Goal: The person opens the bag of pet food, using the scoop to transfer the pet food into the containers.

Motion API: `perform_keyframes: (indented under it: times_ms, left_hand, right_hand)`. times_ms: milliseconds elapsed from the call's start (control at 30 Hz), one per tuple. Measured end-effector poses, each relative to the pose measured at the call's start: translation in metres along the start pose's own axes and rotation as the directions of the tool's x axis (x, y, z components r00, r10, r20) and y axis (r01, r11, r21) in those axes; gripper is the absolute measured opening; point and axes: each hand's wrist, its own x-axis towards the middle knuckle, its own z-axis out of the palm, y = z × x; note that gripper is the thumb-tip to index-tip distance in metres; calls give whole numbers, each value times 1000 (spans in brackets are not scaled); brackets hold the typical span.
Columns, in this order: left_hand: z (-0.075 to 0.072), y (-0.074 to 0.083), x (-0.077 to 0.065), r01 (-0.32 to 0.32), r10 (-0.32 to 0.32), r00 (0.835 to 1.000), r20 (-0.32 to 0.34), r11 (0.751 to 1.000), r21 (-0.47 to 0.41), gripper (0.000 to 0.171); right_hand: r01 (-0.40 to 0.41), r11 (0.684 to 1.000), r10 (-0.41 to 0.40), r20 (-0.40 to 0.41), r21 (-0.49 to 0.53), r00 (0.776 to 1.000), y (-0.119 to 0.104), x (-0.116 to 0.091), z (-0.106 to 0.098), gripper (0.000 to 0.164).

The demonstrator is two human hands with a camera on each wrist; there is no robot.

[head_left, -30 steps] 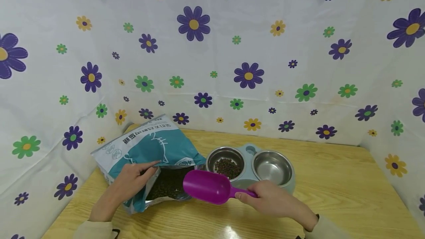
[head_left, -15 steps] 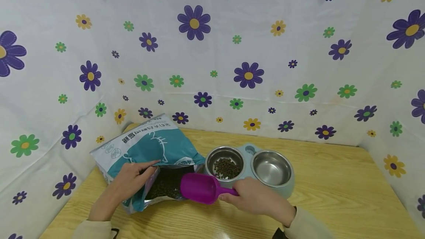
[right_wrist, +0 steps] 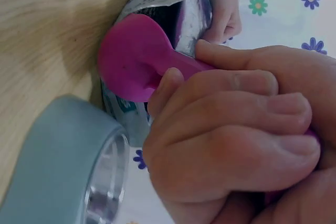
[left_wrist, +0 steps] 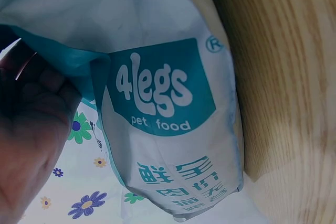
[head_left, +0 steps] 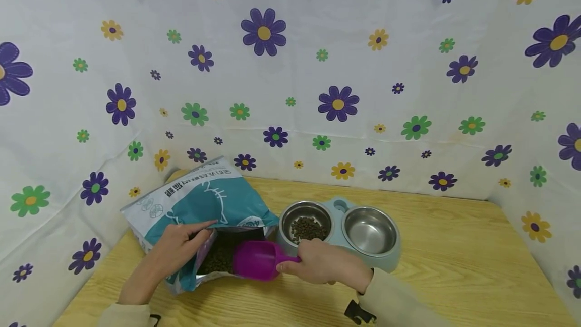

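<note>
My right hand (head_left: 317,262) grips the handle of a magenta scoop (head_left: 256,260); in the right wrist view the fingers (right_wrist: 226,145) curl fully round it. The scoop's front end overlaps the mouth of a teal and white pet food bag (head_left: 227,191), which lies tilted at the left with brown kibble (head_left: 218,259) inside. At the bag's upper lip, my left hand (head_left: 174,249) holds the opening apart, index finger along the top. Seen from the left wrist, the fingers (left_wrist: 44,85) hook under the bag's edge, and their tips are partly hidden.
Right of the bag stands a pale blue double feeder (head_left: 338,216). Its left steel bowl (head_left: 283,223) has some kibble in it, and the right steel bowl (head_left: 369,231) shows a bare bottom. A flower-printed sheet (head_left: 299,64) rises behind the wooden table (head_left: 463,256).
My right hand has moved left with the scoop, from in front of the left bowl to the bag's mouth. My left hand and the bag have stayed in place.
</note>
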Motion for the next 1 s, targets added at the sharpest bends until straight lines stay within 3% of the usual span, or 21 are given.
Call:
perform_keyframes:
  times_ms: [267, 533, 767, 900, 1000]
  left_hand:
    - [0, -1, 0, -15, 15, 1000, -9, 1000, 14, 31]
    - [1, 0, -1, -10, 10, 1000, -6, 1000, 11, 31]
    - [-1, 0, 1, -45, 45, 999, 4, 999, -9, 32]
    - [-2, -8, 4, -84, 84, 996, -7, 996, -42, 32]
    - [-4, -16, 6, -74, 73, 997, -21, 995, -70, 31]
  right_hand:
    - [-10, 990, 2, 59, 137, 998, 1, 14, 7, 61]
    - [-8, 934, -16, 65, 358, 998, 15, 22, 21, 60]
    - [-13, 897, -14, 57, 441, 998, 32, 14, 27, 58]
    - [-4, 877, -18, 39, 481, 999, 43, 9, 31, 57]
    - [3, 864, -15, 20, 503, 1000, 50, 7, 36, 58]
